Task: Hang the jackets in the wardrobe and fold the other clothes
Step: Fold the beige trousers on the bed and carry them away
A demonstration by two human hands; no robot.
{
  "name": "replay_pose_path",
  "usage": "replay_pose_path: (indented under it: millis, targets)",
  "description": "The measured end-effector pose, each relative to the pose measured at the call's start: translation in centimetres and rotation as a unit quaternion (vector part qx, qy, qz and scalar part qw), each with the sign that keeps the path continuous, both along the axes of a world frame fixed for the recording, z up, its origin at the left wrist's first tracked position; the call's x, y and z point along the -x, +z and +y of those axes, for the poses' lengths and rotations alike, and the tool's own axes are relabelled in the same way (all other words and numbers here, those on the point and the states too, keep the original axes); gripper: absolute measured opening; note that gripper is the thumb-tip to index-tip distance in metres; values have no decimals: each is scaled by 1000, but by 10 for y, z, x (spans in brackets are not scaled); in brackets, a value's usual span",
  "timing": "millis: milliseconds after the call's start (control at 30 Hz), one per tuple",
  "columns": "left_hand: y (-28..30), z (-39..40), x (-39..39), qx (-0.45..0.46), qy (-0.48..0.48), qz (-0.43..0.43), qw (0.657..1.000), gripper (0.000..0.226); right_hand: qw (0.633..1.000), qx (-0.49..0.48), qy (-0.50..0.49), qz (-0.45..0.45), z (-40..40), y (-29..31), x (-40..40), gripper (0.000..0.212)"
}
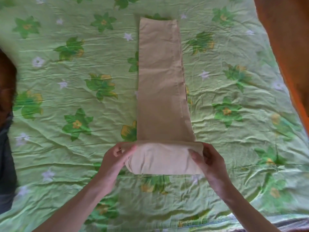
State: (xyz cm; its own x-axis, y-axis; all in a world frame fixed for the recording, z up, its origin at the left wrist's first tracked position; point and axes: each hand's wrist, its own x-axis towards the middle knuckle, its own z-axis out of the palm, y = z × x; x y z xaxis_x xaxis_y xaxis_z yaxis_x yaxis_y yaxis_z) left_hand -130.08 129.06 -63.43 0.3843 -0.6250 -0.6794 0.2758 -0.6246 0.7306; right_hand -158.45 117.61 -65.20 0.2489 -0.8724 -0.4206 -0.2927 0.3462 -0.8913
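2 bare hands work at the near end of a pair of beige trousers (pixel 160 81) laid lengthwise on a bed. The trousers are folded in half along their length, so the legs lie stacked as 1 long strip running away from the person, with the hems at the far end. The near end is turned over into a thick fold (pixel 164 159) that lies across the strip and is wider than the legs above it.

The left hand (pixel 115 158) grips the left end of that fold, its fingers (pixel 117 150) curled round the edge of the cloth with the thumb on top. The right hand (pixel 209 162) grips the right end in the same way, thumb pressed onto the upper face and the other fingers wrapped behind the edge. Both forearms reach in from the bottom of the view, well apart at the elbows and closing toward the fold.

The bed is covered with a light green bedspread (pixel 75 101) printed with darker green and yellow flowers and small white stars; it is creased all over. An orange cloth (pixel 287 47) lies along the right edge of the bed, and a dark grey garment (pixel 6 156) sits at the left edge, its shape unclear.
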Motion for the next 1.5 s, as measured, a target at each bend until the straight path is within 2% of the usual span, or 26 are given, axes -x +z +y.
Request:
replay_pose_path:
  millis: [33,133,267,367,467,500,567,633,667,767,833,900,967,1100,1333,1433,1500]
  targets:
    - [-7,-2,3,1,29,31,999,89,999,26,26,20,1,-5,-4,42]
    - [-22,-11,16,8,40,36,999,63,984,110,75,118,-7,-24,-10,47]
    - [-42,-23,28,52,29,-75,995,41,953,215,55,207,-31,-43,-24,52]
    - [-60,-35,26,17,10,-197,980,41,940,214,35,264,-45,-58,-34,49]
    - [-68,-49,28,-43,-26,-289,956,47,939,167,-3,300,-50,-62,-43,47]
    - [-69,-51,29,-74,-41,-321,943,47,935,165,-17,313,-49,-61,-45,48]
    - [-68,-49,35,-95,-56,-426,898,47,901,242,-9,360,-44,-59,-46,50]
    - [-64,-44,45,-26,-87,-531,843,53,857,351,48,374,-37,-56,-46,50]
    - [-64,-42,50,19,-129,-562,817,56,837,403,113,354,-34,-56,-46,52]
    - [-78,-35,58,75,-275,-575,767,58,759,469,317,322,-30,-64,-39,60]
    - [-91,-29,50,79,-343,-579,735,61,739,447,359,354,-30,-74,-30,67]
    - [-103,-25,34,98,-392,-583,705,63,735,421,376,376,-32,-82,-26,71]
    - [-112,-26,20,123,-415,-580,690,63,734,405,385,386,-35,-89,-28,73]
    - [-118,-30,14,137,-413,-571,696,64,744,385,387,386,-39,-97,-31,74]
    - [-95,-27,28,72,-439,-582,681,71,750,383,397,364,-40,-90,-31,73]
    - [-87,-13,34,77,-453,-589,665,86,756,404,388,337,-38,-82,-27,75]
    - [-85,-4,37,73,-465,-586,660,101,743,437,395,318,-33,-79,-17,81]
